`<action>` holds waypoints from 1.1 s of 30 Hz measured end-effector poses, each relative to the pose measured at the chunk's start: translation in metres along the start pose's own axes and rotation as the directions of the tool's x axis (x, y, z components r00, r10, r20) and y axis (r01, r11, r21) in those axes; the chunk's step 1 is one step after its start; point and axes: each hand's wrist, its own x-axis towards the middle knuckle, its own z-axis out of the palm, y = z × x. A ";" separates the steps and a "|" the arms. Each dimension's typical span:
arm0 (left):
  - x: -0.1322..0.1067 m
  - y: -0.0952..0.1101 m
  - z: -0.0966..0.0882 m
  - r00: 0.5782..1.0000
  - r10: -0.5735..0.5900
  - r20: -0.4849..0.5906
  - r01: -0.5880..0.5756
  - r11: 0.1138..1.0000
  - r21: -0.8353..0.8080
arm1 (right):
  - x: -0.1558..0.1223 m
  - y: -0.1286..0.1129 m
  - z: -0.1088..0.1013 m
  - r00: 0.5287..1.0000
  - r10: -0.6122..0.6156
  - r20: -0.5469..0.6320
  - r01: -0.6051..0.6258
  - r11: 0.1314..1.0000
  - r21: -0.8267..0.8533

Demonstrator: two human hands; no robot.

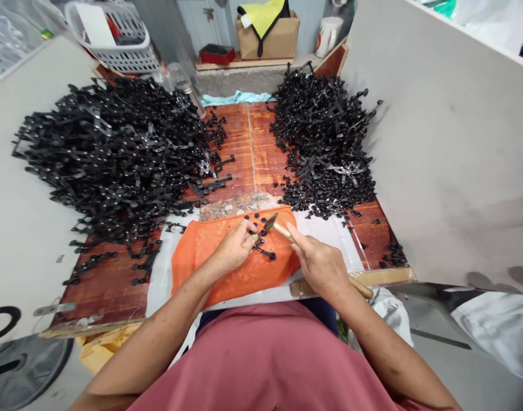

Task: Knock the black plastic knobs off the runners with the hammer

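My right hand [321,260] is wrapped round the wooden handle of a small hammer [282,228]. The hammer's dark head is over an orange cloth [227,285] spread in front of me. On that cloth my left hand [238,245] pinches a black jointed piece with round ends [263,251], partly hidden by the fingers. Several small round black caps [256,216] lie close to the fingertips. Just beyond the cloth sits a speckled stone slab [239,205], its near part covered by the cloth.
A large heap of black jointed pieces [116,154] fills the left; another black heap [325,131] stands at the right. Pale panels [436,142] wall both sides. At the back are a white basket [128,57], a cardboard box [267,43], a red box [217,55] and a mug [328,37].
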 end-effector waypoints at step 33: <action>-0.001 0.003 0.004 0.999 0.002 -0.055 0.002 0.997 0.074 | 0.003 -0.002 -0.014 1.000 -0.002 0.027 0.002 1.000 0.017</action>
